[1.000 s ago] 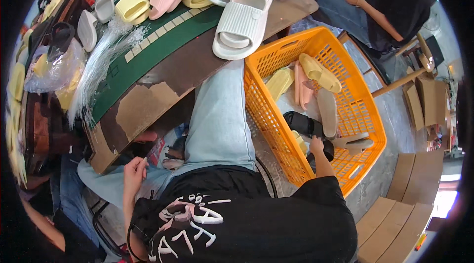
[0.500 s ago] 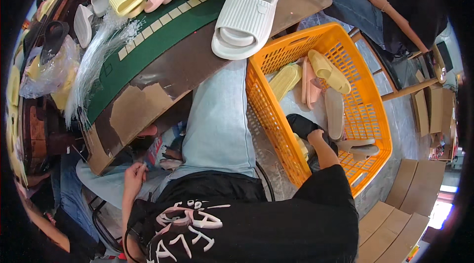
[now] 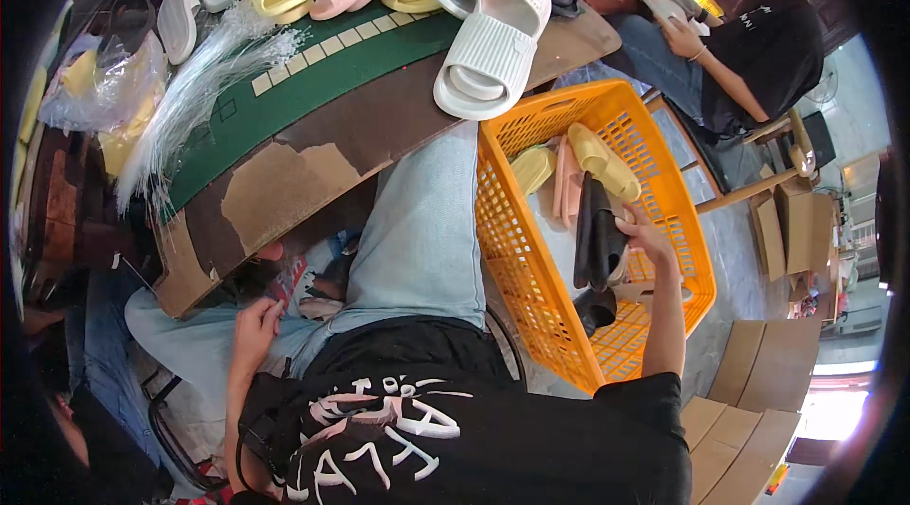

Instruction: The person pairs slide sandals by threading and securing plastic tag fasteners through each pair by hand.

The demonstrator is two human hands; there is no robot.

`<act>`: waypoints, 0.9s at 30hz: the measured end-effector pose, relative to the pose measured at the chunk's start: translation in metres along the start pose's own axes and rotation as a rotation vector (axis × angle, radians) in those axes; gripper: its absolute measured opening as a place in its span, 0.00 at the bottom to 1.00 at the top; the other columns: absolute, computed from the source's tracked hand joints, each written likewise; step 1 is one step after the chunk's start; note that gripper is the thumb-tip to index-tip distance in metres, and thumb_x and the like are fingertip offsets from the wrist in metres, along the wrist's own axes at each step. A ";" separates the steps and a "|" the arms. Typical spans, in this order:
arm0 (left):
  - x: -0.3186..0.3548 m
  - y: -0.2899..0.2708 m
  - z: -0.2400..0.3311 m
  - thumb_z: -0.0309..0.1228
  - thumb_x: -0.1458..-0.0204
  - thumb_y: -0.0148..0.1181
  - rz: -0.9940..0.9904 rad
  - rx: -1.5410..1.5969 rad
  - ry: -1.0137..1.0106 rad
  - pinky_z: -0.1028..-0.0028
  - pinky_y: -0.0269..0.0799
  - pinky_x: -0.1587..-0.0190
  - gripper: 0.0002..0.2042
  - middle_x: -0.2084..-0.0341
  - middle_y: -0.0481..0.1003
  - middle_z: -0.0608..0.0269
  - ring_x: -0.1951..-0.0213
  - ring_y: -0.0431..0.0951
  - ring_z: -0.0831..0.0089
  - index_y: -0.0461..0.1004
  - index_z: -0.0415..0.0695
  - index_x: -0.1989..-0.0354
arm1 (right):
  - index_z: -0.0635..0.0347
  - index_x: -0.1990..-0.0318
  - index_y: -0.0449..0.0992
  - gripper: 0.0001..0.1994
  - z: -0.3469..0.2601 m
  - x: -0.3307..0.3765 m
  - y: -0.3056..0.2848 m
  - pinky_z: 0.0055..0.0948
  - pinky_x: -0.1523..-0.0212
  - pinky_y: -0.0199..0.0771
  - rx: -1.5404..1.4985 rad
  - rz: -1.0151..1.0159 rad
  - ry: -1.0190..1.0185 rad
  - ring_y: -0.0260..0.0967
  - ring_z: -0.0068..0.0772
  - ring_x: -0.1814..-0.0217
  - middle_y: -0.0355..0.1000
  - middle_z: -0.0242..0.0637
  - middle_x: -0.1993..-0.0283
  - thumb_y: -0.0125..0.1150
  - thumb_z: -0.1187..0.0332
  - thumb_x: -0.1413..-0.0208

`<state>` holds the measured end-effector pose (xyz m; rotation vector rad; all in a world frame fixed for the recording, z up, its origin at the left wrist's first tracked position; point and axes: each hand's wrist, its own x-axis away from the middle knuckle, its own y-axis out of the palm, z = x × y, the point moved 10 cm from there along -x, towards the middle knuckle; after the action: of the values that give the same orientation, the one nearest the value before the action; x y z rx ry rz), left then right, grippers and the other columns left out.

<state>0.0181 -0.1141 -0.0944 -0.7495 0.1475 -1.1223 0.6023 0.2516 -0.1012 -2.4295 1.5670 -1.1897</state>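
Note:
My right hand grips a black slipper, raised on edge inside the orange basket. Its fingers wrap round the slipper's right side. Yellow slippers and a pink slipper lie beyond it in the basket. Another dark slipper sits lower down, near the basket's left wall. Over my left thigh, my left hand has its fingers curled closed; whatever is inside them, if anything, is hidden.
A light grey slipper overhangs the edge of the table with the green mat. Clear plastic strands and more slippers lie on it. Cardboard boxes stand at right. A seated co-worker handles a pale slipper at upper right.
My right hand has moved up and away from me in the basket, lifting the black slipper onto its edge. My left hand stays over my thigh. The whole view has shifted slightly.

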 end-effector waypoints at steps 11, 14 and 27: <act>0.007 -0.024 0.027 0.29 0.48 0.51 0.101 -0.109 0.098 0.69 0.65 0.77 0.09 0.87 0.70 0.55 0.82 0.73 0.65 0.71 0.37 0.76 | 0.59 0.63 0.77 0.18 -0.189 0.135 0.040 0.21 0.74 0.64 0.475 0.283 -0.568 0.64 0.22 0.78 0.69 0.35 0.78 0.67 0.75 0.69; 0.006 -0.037 0.046 0.29 0.48 0.51 0.173 -0.054 0.170 0.67 0.66 0.75 0.08 0.84 0.71 0.53 0.80 0.73 0.61 0.71 0.36 0.74 | 0.62 0.72 0.74 0.14 -0.257 0.185 0.098 0.23 0.76 0.62 0.627 0.340 -0.833 0.63 0.26 0.78 0.66 0.35 0.80 0.68 0.74 0.72; 0.004 -0.090 0.071 0.54 0.42 0.33 0.072 0.866 0.129 0.83 0.43 0.85 0.28 0.88 0.55 0.76 0.86 0.49 0.86 0.62 0.41 0.48 | 0.59 0.73 0.73 0.10 -0.359 0.274 0.360 0.31 0.74 0.62 0.798 -0.176 -1.909 0.61 0.34 0.73 0.65 0.32 0.75 0.61 0.74 0.70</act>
<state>-0.0159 -0.1041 0.0145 0.0989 -0.1991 -1.0333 0.1660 -0.0102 0.1722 -1.6714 0.1509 0.5857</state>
